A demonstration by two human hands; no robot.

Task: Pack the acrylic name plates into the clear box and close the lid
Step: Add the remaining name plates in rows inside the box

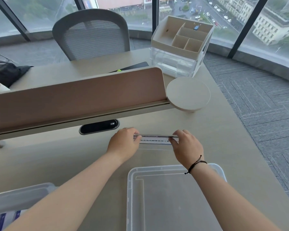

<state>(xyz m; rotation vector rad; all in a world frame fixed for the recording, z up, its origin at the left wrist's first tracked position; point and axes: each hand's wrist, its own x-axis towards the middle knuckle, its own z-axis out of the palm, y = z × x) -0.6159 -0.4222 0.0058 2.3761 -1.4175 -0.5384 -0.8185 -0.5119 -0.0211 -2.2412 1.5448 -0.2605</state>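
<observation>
I am holding an acrylic name plate [154, 140] above the desk [60, 164], just beyond the lid [173, 197], left hand [123, 144] and right hand [187, 145] each pinching one end. I am judging level, even grips safest (the clear box [18, 197] sits far left).

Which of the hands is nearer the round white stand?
Right. The right hand holds the name plate's end below the round white stand; the left hand holds the far end.
</observation>
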